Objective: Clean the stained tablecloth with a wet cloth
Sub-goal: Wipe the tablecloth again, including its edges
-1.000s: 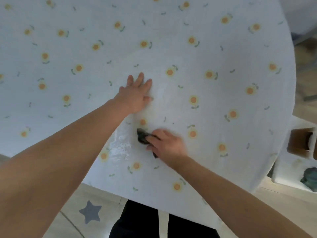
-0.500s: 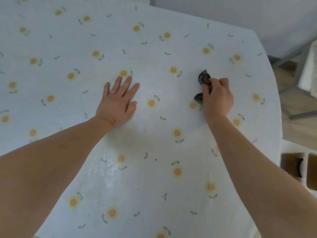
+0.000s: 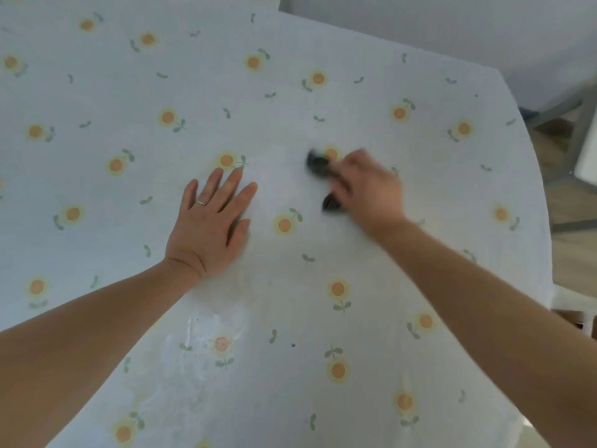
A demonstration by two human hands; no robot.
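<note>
A white tablecloth (image 3: 323,101) printed with small orange flowers covers the table. My left hand (image 3: 210,221) lies flat on it with the fingers spread, pressing the cloth down. To its right, my right hand (image 3: 368,192) is blurred by motion and grips a dark, bunched wet cloth (image 3: 318,164), whose ends stick out above and below the fingers. A shiny wet patch (image 3: 193,347) shows on the tablecloth near the front, below my left forearm. A faint yellowish stain (image 3: 239,286) lies just in front of my left wrist.
The table's right edge (image 3: 546,253) curves down beside a wooden floor (image 3: 571,260). Grey metal legs (image 3: 555,111) stand at the upper right. A white shelf unit corner (image 3: 575,315) shows at the right edge. A pale wall (image 3: 420,24) is behind the table.
My right hand with the dark cloth swept from near the front edge to the far right, and has now slid back left. My left hand stays flat. The camera view has shifted.
</note>
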